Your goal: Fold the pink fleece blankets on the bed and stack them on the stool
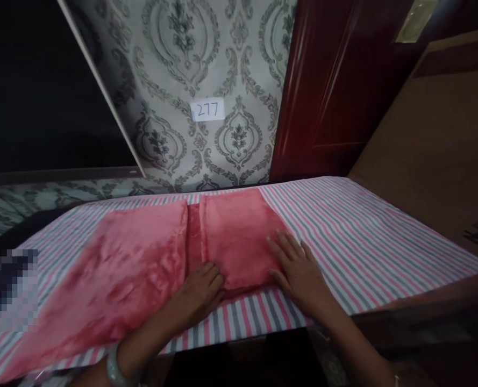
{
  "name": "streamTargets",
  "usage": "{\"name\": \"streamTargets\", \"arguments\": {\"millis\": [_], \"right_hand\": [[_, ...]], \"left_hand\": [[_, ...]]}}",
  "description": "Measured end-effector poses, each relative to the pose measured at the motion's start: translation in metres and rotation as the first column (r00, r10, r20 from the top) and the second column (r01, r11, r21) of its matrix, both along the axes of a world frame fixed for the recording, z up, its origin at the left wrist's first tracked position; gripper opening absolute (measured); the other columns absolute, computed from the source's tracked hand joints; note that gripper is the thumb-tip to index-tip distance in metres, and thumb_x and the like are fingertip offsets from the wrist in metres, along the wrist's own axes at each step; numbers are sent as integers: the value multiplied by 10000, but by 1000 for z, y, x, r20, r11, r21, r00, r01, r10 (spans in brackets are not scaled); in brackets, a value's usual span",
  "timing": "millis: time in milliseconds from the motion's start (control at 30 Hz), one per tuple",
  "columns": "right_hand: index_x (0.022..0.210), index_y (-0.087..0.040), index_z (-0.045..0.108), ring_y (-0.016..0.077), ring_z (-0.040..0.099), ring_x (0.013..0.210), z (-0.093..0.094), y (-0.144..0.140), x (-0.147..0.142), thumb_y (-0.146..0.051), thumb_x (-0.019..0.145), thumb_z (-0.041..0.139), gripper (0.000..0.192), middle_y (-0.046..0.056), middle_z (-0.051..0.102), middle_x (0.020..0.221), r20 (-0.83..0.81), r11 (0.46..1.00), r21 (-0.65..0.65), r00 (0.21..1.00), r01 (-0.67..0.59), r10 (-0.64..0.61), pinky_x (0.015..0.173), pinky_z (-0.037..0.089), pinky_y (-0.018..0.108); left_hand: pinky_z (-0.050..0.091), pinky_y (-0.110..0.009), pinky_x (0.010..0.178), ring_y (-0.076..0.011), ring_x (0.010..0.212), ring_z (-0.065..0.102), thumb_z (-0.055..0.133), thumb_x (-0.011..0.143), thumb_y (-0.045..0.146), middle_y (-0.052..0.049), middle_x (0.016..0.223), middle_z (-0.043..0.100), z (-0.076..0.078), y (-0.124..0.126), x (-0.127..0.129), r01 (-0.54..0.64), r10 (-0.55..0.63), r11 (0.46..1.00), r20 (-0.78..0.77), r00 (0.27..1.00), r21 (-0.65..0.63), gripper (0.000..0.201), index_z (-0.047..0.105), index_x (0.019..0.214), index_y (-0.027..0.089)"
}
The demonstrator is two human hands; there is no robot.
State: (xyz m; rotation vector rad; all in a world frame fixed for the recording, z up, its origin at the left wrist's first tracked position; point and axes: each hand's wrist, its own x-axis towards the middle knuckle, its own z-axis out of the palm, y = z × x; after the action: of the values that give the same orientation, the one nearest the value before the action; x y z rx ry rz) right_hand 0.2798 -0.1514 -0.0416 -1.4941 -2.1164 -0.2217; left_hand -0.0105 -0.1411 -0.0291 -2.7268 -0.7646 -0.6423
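A pink plush cloth [134, 263] lies spread on a striped sheet [355, 236] over a table. Its right part is folded over into a thicker panel [239, 236], with a darker fold line running down the middle. My left hand [200, 293] rests on the cloth's near edge at the fold, fingers curled against the fabric. My right hand [299, 269] lies flat with fingers spread on the right edge of the folded panel, partly on the sheet. A pale bangle [115, 368] circles my left wrist.
Patterned grey wallpaper with a white label reading 277 [207, 110] stands behind the table. A dark red door [335, 80] is at the back right, and a brown cardboard panel [436, 145] borders the right. A dark screen [37, 80] fills the upper left.
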Motion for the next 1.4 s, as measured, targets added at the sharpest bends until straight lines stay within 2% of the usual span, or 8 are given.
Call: {"name": "streamTargets", "arguments": {"millis": [200, 333, 467, 633, 900, 1033, 1200, 1400], "right_hand": [[1549, -266, 400, 320, 269, 1517, -44, -1, 12, -476, 989, 470, 601, 111, 331, 1633, 87, 988, -154, 996, 14, 0, 1149, 311, 618], [1435, -255, 561, 319, 410, 1446, -14, 8, 12, -443, 1014, 402, 488, 121, 536, 1500, 39, 982, -188, 999, -20, 28, 1142, 315, 625], [1499, -232, 481, 305, 387, 1459, 37, 51, -13, -428, 1027, 363, 524, 125, 493, 1536, 26, 997, -75, 1000, -2, 4, 1168, 296, 581], [1559, -234, 387, 357, 276, 1507, 62, 124, -47, -503, 1014, 387, 607, 137, 320, 1637, 145, 986, -133, 986, 100, -80, 1158, 297, 582], [1571, -228, 367, 336, 267, 1513, -18, 149, -47, -572, 1016, 323, 655, 138, 311, 1641, 228, 953, -243, 965, 183, -127, 1197, 224, 550], [1562, -238, 384, 341, 293, 1505, -9, 158, -37, -588, 1002, 336, 663, 136, 328, 1633, 190, 927, -351, 980, 129, -65, 1174, 268, 576], [1515, -210, 467, 303, 561, 1319, 54, 201, -31, -478, 1031, 304, 576, 132, 579, 1456, 54, 882, -468, 998, 59, -38, 1063, 450, 434], [1557, -223, 386, 307, 266, 1516, 60, 240, -56, -443, 1050, 296, 559, 88, 360, 1625, 99, 922, -365, 990, 131, -102, 1191, 262, 551]], "left_hand": [[548, -413, 888, -255, 1001, 635, 542, 953, 241, -104, 1041, 658, 10, -9, -2, -86, 71, 968, -73, 995, -237, 87, 591, 985, 177], [554, -362, 772, -214, 838, 651, 460, 987, 390, -82, 914, 669, 47, 9, 5, -84, 116, 867, 35, 993, -492, 272, 606, 879, 187], [423, -473, 1108, -301, 1322, 531, 454, 977, 440, -195, 1390, 589, 70, 57, 23, -213, 295, 869, 123, 948, -447, 478, 556, 1321, 124], [167, -547, 1237, -387, 1541, 144, 524, 922, 570, -258, 1641, 229, 56, 109, 39, -515, 481, 747, -192, 855, -421, 847, 304, 1551, 48], [188, -637, 1198, -406, 1540, 133, 471, 923, 643, -244, 1653, 211, 2, 113, 33, -591, 544, 694, -238, 805, -411, 855, 285, 1578, 127], [233, -651, 1177, -419, 1532, 162, 510, 894, 647, -249, 1644, 231, 17, 119, 29, -562, 501, 677, -260, 825, -476, 874, 313, 1566, 125], [430, -556, 1067, -376, 1283, 567, 397, 982, 474, -224, 1318, 640, 66, 159, 27, -536, 487, 690, -236, 841, -487, 522, 636, 1279, 118], [152, -572, 1229, -357, 1531, 211, 441, 976, 501, -227, 1631, 291, 55, 201, 34, -593, 561, 700, -207, 801, -398, 714, 334, 1542, 80]]}}
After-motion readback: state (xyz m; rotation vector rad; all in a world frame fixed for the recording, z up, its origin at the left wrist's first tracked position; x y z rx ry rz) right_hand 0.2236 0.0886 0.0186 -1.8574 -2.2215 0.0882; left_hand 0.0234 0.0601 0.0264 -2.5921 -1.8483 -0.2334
